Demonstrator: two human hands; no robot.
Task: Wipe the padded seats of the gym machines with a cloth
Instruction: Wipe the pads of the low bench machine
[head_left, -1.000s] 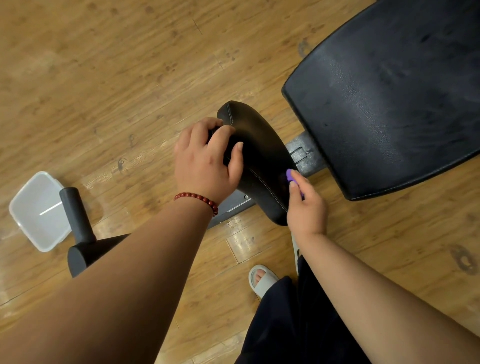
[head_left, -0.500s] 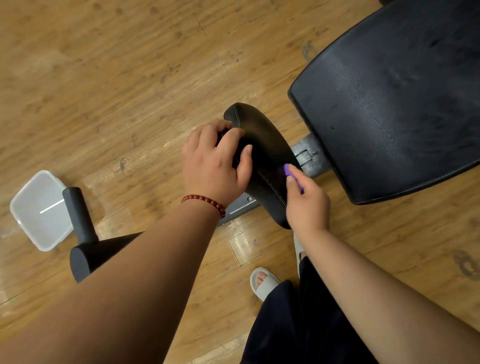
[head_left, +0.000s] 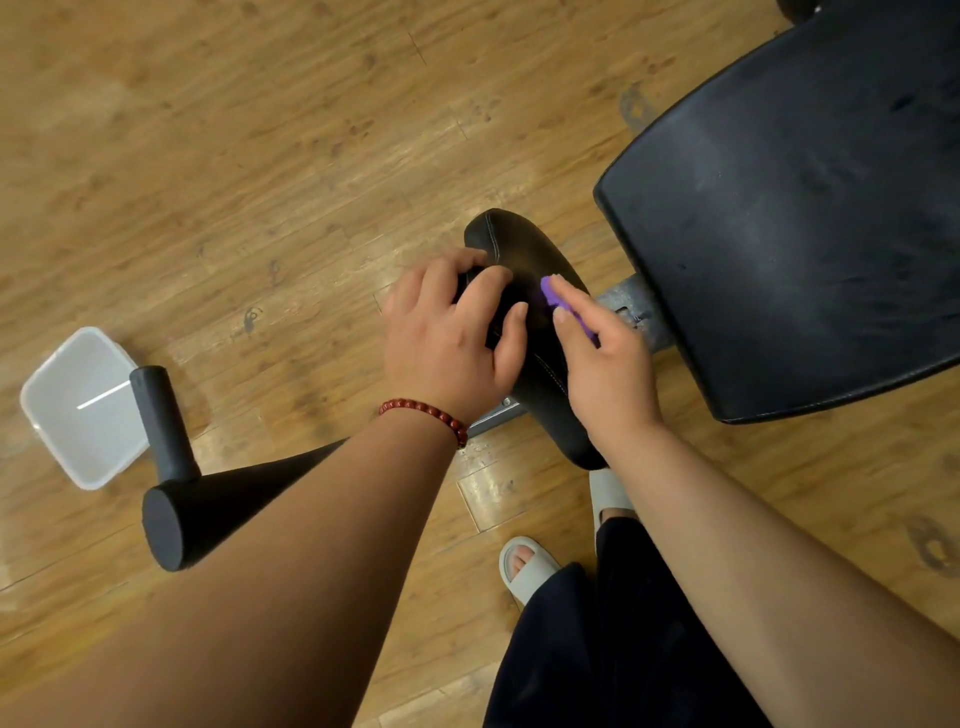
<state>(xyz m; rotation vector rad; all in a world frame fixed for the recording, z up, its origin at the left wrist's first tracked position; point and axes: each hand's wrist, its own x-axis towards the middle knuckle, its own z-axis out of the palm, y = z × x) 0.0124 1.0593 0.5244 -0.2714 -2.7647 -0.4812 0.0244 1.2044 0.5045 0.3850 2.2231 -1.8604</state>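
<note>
A small black padded seat (head_left: 524, 249) stands tilted in the middle of the head view. My left hand (head_left: 452, 338) grips its left edge, fingers curled over the padding. My right hand (head_left: 605, 364) holds a small purple cloth (head_left: 553, 296) and presses it against the seat's upper face. Only a strip of the cloth shows past my fingers. A larger black padded bench pad (head_left: 805, 218) lies to the right, joined to the seat by a grey metal bracket (head_left: 634, 306).
A clear plastic tub (head_left: 72, 415) sits on the wooden floor at the left. Beside it stands a black foam roller bar (head_left: 166, 431) on the machine frame. My feet in grey slippers (head_left: 524, 566) are below the seat.
My right hand has slid the purple cloth up the seat from its lower right edge toward the middle. My left hand has kept its grip on the seat's left edge.
</note>
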